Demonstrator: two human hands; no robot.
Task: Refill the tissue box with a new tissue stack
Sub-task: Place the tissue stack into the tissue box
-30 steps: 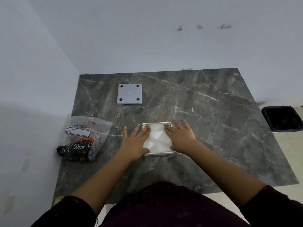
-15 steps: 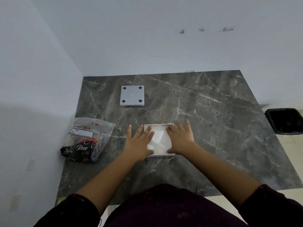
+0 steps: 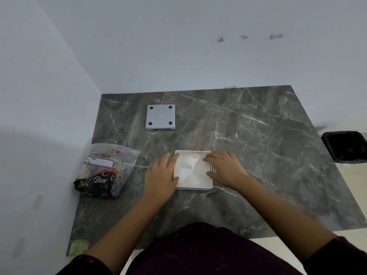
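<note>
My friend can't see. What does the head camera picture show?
Two hands, left hand and right hand, flank an open white tissue box holding tissues on a dark marble table. Its grey lid lies behind, tissue wrapper left.

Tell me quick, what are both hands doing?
Left hand: open, flat against the white tissue box.
Right hand: open, fingers on the tissue stack.

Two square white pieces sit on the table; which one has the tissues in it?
The open tissue box between the hands, showing white tissues. The far square base plate is flat, with four dark dots.
</note>
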